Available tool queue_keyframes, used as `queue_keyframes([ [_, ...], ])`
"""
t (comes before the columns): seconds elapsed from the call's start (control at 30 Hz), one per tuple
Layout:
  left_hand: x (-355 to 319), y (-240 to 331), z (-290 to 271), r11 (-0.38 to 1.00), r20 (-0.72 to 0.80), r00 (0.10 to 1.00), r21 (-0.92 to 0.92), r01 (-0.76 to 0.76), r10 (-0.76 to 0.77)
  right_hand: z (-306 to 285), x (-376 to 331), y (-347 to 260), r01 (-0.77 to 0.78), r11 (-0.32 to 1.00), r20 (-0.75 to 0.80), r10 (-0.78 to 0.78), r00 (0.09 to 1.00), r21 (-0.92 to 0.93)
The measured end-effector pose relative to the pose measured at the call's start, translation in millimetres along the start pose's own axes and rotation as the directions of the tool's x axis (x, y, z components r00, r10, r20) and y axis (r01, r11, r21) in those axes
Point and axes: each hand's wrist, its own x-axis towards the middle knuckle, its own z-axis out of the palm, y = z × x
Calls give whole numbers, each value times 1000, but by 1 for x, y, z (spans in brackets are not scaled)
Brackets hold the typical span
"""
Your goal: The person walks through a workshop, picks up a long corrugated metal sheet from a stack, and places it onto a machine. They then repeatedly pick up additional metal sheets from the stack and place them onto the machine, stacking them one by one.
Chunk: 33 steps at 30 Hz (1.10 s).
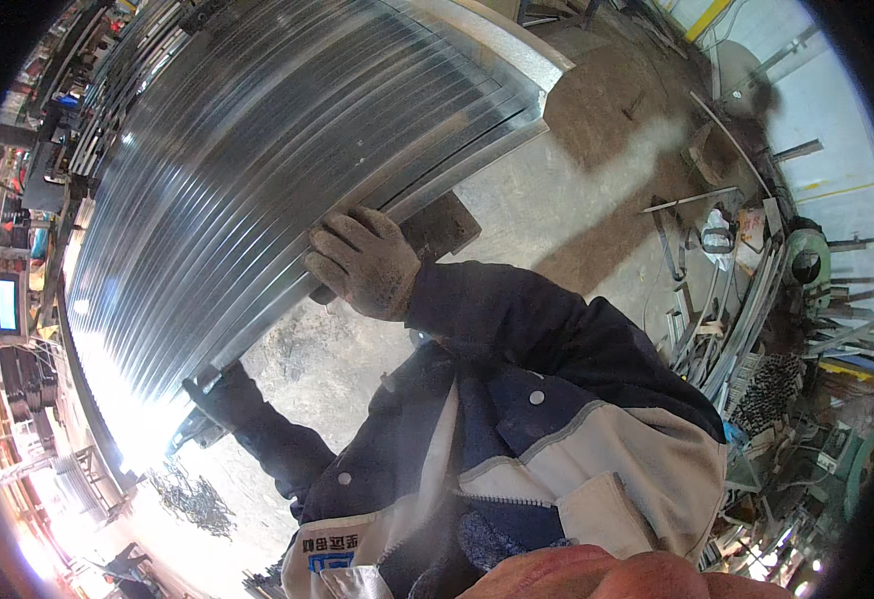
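A wide, shiny ribbed surface of long metal strips (247,170) lies before me, with a straight bar (447,178) along its near side. On that near edge rests my right hand (365,262), in a dusty grey-brown glove, its fingers laid over the metal and slightly apart. Farther left, at the corner of the same edge, my left hand (225,395) is in shadow. Its fingers blend into the dark and cannot be made out. Beside it a grey metal piece (193,431) juts out below the corner; whether I hold it is unclear.
A dark flat plate (442,228) sticks out under the near edge by my right hand. On the right, metal offcuts and bars (732,309) lie heaped near a green machine (809,257). A small lit screen (7,304) stands at the left. Dark scraps (195,499) litter the floor.
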Motion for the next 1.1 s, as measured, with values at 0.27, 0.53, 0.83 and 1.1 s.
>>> queue_keyframes([
  [0.27,9,12,-17,954,-141,971,255,-155,195,4,-6,-5,-17,999,-41,15,999,-44],
  [0.53,26,-4,-91,195,343,745,825,-530,573,9,-8,-5,-12,1000,-162,8,987,-28],
  [0.83,13,4,-69,957,-94,962,169,-238,256,20,-13,-7,-29,999,-237,22,971,-27],
  [1.1,4,13,-46,991,-62,998,-135,11,-20,27,-13,-6,-34,998,-266,21,964,-46],
])
